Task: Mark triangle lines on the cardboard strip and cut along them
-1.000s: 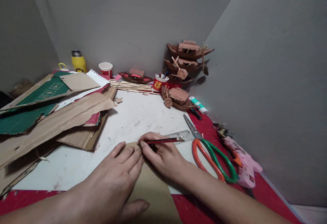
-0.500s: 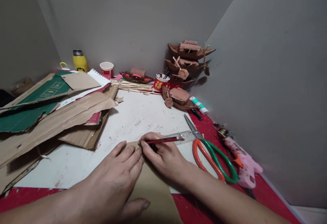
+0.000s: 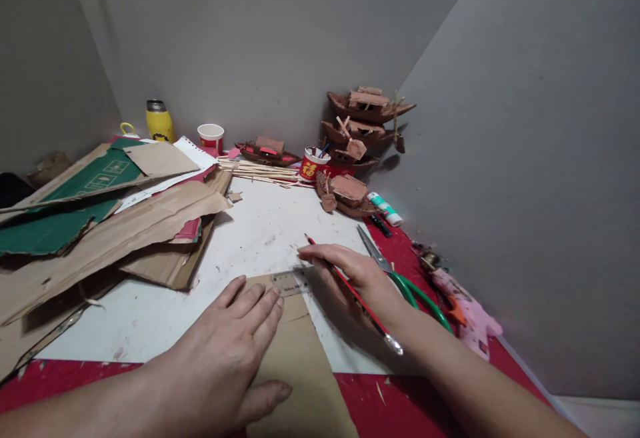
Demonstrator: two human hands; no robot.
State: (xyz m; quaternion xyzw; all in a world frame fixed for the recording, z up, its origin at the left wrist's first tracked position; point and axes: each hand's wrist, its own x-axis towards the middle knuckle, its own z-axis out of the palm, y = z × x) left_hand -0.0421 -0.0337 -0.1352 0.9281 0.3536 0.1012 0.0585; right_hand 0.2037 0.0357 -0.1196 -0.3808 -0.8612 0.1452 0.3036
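Note:
My left hand [image 3: 233,341] lies flat, fingers stretched out, on a brown piece of cardboard [image 3: 300,371]. Its fingertips reach the end of a clear ruler [image 3: 289,285] that lies across the far end of the cardboard. To the right, my right hand [image 3: 355,281] is raised and holds a red and black pencil [image 3: 353,291], its tip pointing away from me and its silver end back toward my wrist. Beyond that hand lie scissors [image 3: 370,248] with a green handle loop; the orange loop is hidden behind my hand and forearm.
Torn cardboard sheets [image 3: 165,211] are piled at left. Brown model boats [image 3: 367,108] are stacked at the back right, near a red paper cup [image 3: 313,165] and thin wooden sticks [image 3: 260,170]. A glue stick [image 3: 385,209] and a pink glue gun [image 3: 470,311] lie along the right wall.
My right hand has lifted off the cardboard and moved right, keeping the pencil, which now points away. The ruler's near end is uncovered. My left hand stays in place.

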